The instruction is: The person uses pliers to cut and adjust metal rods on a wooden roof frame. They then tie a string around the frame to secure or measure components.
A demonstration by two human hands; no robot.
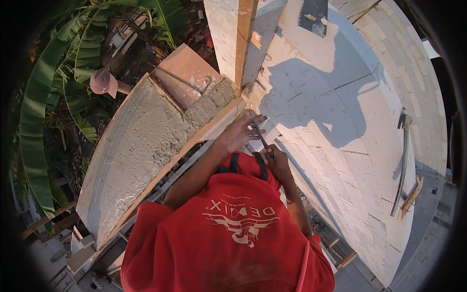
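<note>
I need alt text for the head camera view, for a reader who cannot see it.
Seen from above, a person in a red shirt holds a thin dark metal tool with the left hand and right hand against a white block wall. A rough grey mortar-covered ledge lies left; banana leaves beyond.

I see a rough grey cement-rendered ledge (pixel 131 155) lower left, w/ a bare reddish slab (pixel 182 73) at its top end. Pink cap (pixel 103 82) just beyond it, banana leaves (pixel 41 117) along left rim. White block wall (pixel 350 146) fills right; long bent metal bar (pixel 403 160) lies on it.
</note>
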